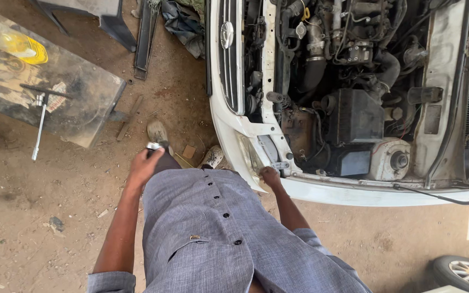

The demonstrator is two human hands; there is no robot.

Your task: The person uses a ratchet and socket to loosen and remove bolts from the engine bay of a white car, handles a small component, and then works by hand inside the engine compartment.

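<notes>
Left arm: bare below a rolled sleeve, hanging forward and nearly straight.
Left hand point(145, 164): fingers curled shut, knuckles up.
Right arm: bent, reaching forward.
Right hand point(271, 176): fingers folded under, back of hand showing.

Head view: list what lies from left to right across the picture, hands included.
Yellow oil bottle → T-handle wrench → left hand gripping a small metal piece → right hand on the white car's front corner → open engine bay → wheel.
</notes>
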